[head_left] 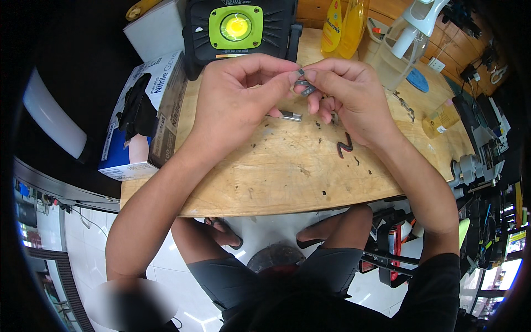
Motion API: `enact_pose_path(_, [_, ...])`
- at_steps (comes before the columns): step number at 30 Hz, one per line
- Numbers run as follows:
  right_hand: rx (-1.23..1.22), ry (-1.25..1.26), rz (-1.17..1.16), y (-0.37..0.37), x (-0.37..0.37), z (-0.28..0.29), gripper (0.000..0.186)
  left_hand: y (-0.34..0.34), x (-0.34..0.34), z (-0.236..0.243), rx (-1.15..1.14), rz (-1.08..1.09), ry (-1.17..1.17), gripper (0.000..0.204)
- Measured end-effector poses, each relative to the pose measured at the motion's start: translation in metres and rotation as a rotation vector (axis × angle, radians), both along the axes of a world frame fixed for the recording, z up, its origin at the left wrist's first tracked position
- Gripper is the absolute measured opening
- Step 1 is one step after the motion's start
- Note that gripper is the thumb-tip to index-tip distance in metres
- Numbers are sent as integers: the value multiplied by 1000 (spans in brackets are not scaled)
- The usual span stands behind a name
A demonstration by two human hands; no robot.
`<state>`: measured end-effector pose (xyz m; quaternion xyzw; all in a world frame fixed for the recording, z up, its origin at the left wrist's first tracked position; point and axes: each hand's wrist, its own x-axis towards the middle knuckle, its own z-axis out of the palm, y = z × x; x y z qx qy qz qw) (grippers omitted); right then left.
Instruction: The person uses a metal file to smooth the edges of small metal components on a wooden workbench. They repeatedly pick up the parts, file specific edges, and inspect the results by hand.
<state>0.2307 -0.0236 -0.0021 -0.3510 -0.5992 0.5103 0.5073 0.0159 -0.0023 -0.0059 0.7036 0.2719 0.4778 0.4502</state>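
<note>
Both hands are raised over the desk (pixel 249 199), fingertips nearly meeting. The left hand (pixel 238 91) and the right hand (pixel 348 91) each pinch a small dark grey piece (pixel 307 88) between thumb and forefinger; the piece sits between the two sets of fingertips, clear of the desk. Its far side is hidden by the fingers.

Principal risk: loss of the piece. It is small and the hold appears to rest on fingertips alone; a slip of either thumb could let it drop. Dark crumbs (pixel 305 172) lie below and nearer the body than the hands, so a fallen fragment would, in my judgement, be hard to pick out.

Second risk: bending or tearing, should the two hands pull unevenly.

Third risk: a silver metal piece (pixel 291 116) lies just below the left fingertips. Whether they touch it cannot be told; a lowered hand could knock it.

A dark curled strip (pixel 345 146) lies below the right hand and could snag on the wrist. Beyond the right hand stands a spray bottle (pixel 395 61); a wide outward swing might tip it.

Beyond the left hand, a lit lamp (pixel 235 27) faces the work; glare could mask a poor grip.
</note>
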Motion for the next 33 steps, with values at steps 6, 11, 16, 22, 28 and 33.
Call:
enact_pose_path(6, [-3,25,14,-1,-2,1,23,1,0,0,-10,15,-17,23])
enact_pose_path(11, [-13,30,5,-1,-2,1,23,1,2,-1,-4,16,-30,23])
enact_pose_path(16, [-28,61,9,-2,-2,0,20,-2,3,0,-38,6,-32,21])
enact_pose_path(22, [-16,51,-51,-8,-8,0,17,-7,6,1,-25,48,-4,19])
enact_pose_path(28, [-19,103,-53,-8,-8,-3,14,-16,10,3,-30,90,8,20])
enact_pose_path(33, [-29,129,-73,-4,-11,-7,15,-16,14,-1,-39,104,-26,20])
